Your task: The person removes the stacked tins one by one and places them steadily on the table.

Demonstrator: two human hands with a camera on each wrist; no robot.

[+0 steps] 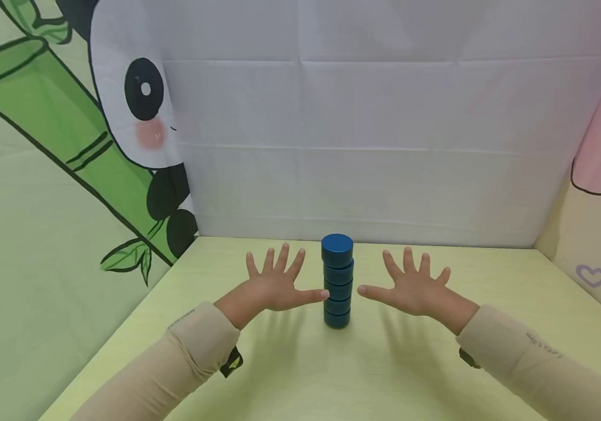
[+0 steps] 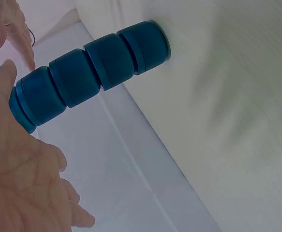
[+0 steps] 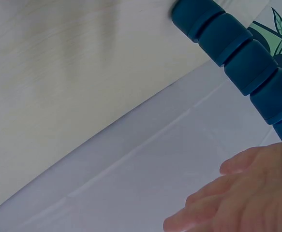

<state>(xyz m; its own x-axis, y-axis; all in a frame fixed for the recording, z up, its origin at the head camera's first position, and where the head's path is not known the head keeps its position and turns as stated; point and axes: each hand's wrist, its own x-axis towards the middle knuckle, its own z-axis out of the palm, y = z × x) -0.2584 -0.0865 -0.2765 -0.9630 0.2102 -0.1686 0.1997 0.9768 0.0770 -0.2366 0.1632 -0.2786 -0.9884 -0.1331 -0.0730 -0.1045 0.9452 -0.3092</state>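
We are counting five blue cylinders [image 1: 337, 276], standing in one stack, long axis vertical, between left hand [image 1: 275, 285] and right hand [image 1: 415, 289]; two hands hovering released, splayed.

The stack [image 1: 338, 291] is showing dark blue, the sleeves [image 1: 189, 351] beige, the table [image 1: 339, 380] pale yellow; the panda [image 1: 121, 128] is appearing black and white, the bamboo [image 1: 58, 111] green.

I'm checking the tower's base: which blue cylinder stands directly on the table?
The lowest cylinder: it alone touches the table, while the other four each rest on another.
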